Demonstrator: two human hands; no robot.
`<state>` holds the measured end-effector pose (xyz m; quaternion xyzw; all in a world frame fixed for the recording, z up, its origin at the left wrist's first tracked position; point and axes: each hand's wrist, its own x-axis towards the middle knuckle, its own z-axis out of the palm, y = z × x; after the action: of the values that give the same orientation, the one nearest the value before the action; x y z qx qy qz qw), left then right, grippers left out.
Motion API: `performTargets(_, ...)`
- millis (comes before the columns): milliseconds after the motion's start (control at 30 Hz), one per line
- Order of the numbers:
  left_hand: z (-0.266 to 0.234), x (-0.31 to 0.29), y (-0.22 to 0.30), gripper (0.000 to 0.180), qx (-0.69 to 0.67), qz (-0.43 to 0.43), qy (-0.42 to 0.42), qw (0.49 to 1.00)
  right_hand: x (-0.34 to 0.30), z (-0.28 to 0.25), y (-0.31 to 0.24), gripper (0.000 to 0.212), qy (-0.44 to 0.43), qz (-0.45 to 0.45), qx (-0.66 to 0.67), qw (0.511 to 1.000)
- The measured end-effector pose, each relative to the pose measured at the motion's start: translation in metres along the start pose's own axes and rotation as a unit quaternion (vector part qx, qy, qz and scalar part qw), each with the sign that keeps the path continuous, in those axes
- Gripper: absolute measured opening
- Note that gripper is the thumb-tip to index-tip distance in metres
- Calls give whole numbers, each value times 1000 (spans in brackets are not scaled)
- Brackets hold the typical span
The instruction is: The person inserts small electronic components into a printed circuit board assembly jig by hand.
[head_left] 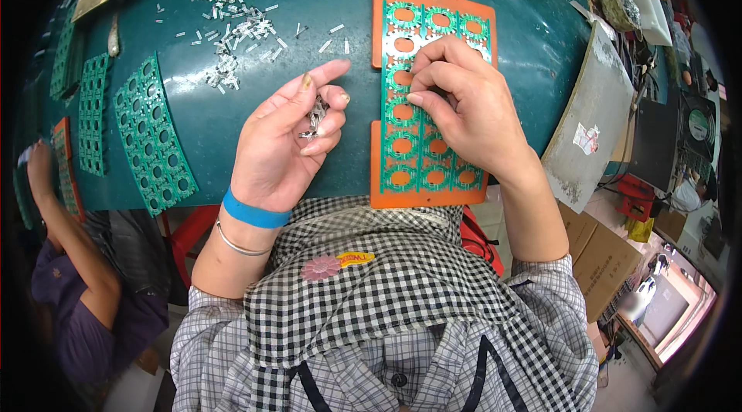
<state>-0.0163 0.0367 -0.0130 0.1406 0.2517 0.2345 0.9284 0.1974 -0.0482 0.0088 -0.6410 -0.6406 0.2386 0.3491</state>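
Green panel, long axis 12-to-6, lies 3 o'clock from left hand cradling metal pieces; right hand nearer, right over it, can't tell its grip.

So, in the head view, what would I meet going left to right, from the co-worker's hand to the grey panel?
Co-worker's hand → first green board → second green board → left hand holding small metal pieces → right hand → grey panel.
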Motion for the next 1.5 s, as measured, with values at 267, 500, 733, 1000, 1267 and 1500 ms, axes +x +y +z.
performTargets(267,5,-4,1,27,64,8,13,998,1,-3,3,11,-3,-15,-14,1000)
performTargets(500,2,-4,-3,26,113,-5,6,994,1,3,2,11,18,-37,-28,999)
performTargets(733,8,-6,-6,23,160,0,1,987,-1,4,-4,12,-22,-99,-145,984)
performTargets(1000,6,-5,-15,16,189,2,7,982,-2,-1,-11,18,2,-102,-55,993)
performTargets(1267,19,-8,-16,25,183,7,8,983,-9,7,-24,12,62,-65,121,989)
performTargets(1500,1,-6,7,28,38,35,7,999,-21,-8,-13,11,-37,40,45,998)
